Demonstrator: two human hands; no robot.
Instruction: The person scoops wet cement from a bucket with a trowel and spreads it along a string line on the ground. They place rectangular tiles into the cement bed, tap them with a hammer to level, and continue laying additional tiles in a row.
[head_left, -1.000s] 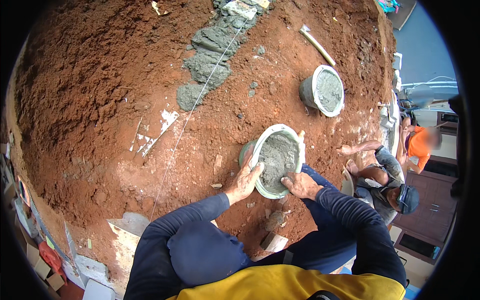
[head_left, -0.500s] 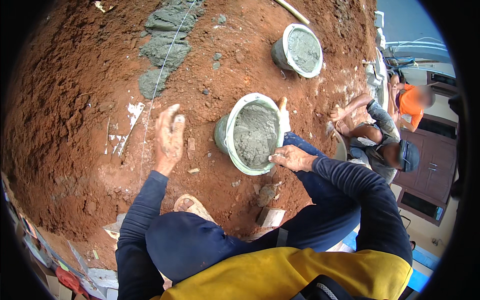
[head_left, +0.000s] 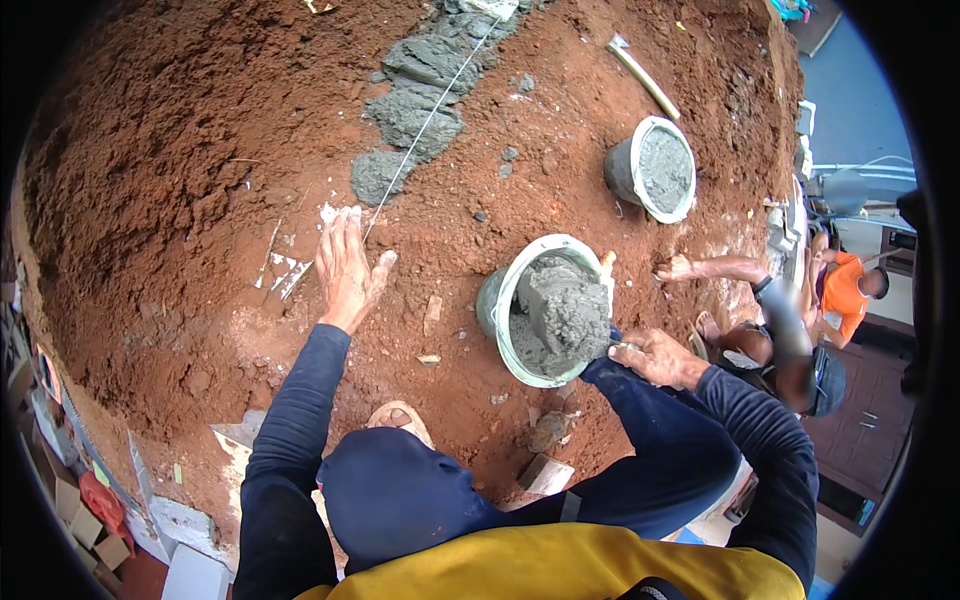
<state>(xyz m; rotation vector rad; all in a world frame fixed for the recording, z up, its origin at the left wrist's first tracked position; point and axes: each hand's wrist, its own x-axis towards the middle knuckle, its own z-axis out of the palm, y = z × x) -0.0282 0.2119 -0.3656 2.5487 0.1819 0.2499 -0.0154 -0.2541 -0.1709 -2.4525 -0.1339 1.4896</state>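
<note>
A lump of wet grey mortar (head_left: 570, 310) rises at the mouth of the near bucket (head_left: 490, 303), over its right side. It looks heavy, soft and likely to slump if tilted, so whatever bears it is best held firmly by the handle and kept level. The right hand (head_left: 657, 357), just right of the bucket, is closed, apparently around a trowel whose blade the mortar hides. The left hand (head_left: 350, 270) is left of the bucket, well apart, fingers spread and holding nothing.

The bucket's raised rim is the nearest edge to get past. The widest room lies leftward from the bucket, over reddish soil (head_left: 440, 240). Beyond the bucket, up and left, run a mortar strip (head_left: 415, 75) and a taut string (head_left: 410, 155); up and right stands a second bucket (head_left: 620, 170). Right of the near bucket, a co-worker's hand (head_left: 676, 269) narrows the space.
</note>
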